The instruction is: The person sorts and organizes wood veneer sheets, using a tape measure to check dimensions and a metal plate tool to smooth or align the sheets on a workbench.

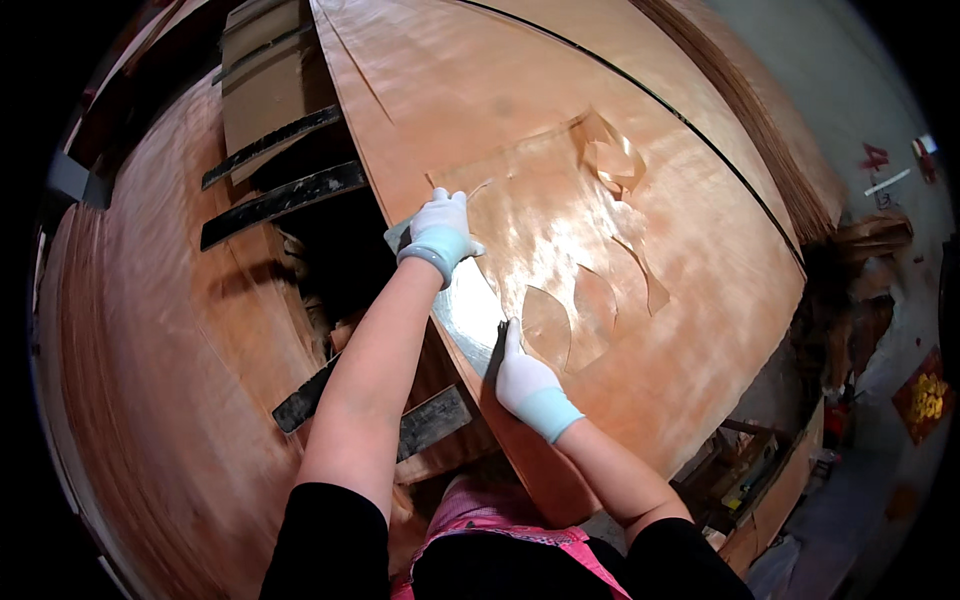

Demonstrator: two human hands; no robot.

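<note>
A large wood veneer sheet lies in front of me, with a ragged, wrinkled thin veneer piece on it. Along the sheet's left edge runs a shiny flat metal plate. My left hand, in a white glove with a pale blue cuff, rests on the plate's far part, thumb spread from the fingers. Nearer to me, my right hand, gloved alike, is at the plate's right edge, its index finger extended and other fingers curled. What it holds, if anything, is hidden; a dark patch lies beside it.
Left of the sheet is a dark gap crossed by black-ended bars. Another veneer stack stands beyond it. A dark cord curves across the far right of the sheet. At the lower right is a wooden box with odds and ends.
</note>
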